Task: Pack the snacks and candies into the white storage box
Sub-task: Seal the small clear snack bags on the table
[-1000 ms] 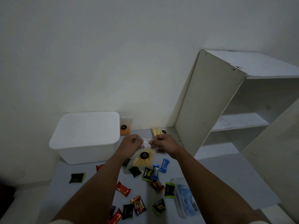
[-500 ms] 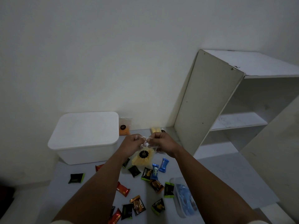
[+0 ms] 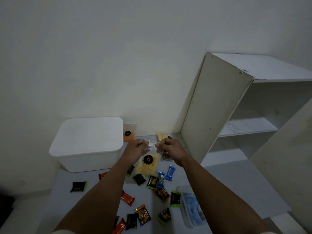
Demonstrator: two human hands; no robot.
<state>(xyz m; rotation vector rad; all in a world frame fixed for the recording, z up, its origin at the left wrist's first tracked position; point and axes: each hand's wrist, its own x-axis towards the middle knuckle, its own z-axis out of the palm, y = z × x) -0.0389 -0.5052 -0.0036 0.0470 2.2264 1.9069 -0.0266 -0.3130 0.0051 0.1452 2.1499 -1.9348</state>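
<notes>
A clear bag of yellow snacks point(image 3: 148, 163) with a round black label hangs above the floor. My left hand point(image 3: 135, 150) and my right hand point(image 3: 169, 149) each pinch its top edge, close together. The white storage box point(image 3: 87, 146) stands to the left with its lid on. Several small wrapped candies lie scattered below my arms, among them a blue candy point(image 3: 170, 173), a red candy point(image 3: 127, 198) and a black-and-green candy point(image 3: 79, 186). A bag of orange snacks point(image 3: 129, 132) leans against the wall behind the box.
A white shelf unit point(image 3: 219, 115) stands open at the right against the wall. A clear tub with blue contents point(image 3: 190, 206) lies near my right forearm. Another yellow snack bag point(image 3: 161, 136) lies behind my hands. A dark bag point(image 3: 166, 156) sits under my right hand.
Both hands have lifted the yellow snack bag slightly and drawn closer together on its top edge. Everything else stays put.
</notes>
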